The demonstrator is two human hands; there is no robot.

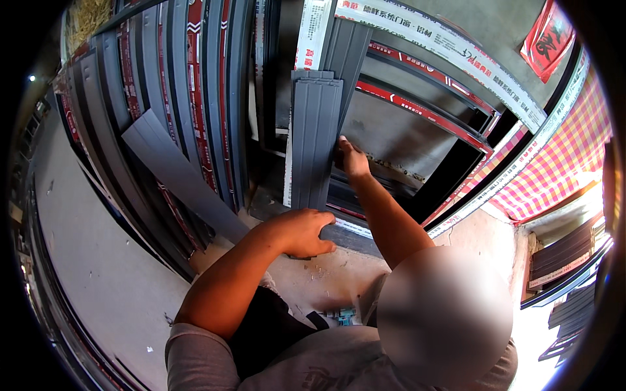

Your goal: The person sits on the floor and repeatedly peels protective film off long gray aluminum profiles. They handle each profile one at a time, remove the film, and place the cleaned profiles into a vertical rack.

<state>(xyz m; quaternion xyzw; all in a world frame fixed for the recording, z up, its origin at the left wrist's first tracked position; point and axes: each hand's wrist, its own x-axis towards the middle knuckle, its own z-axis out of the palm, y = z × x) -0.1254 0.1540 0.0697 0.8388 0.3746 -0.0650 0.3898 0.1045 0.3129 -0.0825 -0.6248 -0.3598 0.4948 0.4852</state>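
Note:
A stack of long, dark grey ribbed strips [314,143] stands almost upright in front of me. Their upper part leans on more grey ribbed strips [349,49] behind. My right hand [353,158] is closed at the right edge of the front stack, its thumb pointing up; part of its fingers is hidden. Beside the stack's lower end is my left hand [303,233], thumb and fingers apart, with nothing visible between them. Whether it touches the strips I cannot tell.
Many grey profiles with red and white film [195,98] lean at left, a loose flat grey strip [182,176] across them. Film-wrapped frames [424,117] stand behind the stack. A checked cloth [561,150] hangs at right. A small teal object [345,317] lies on the floor near me.

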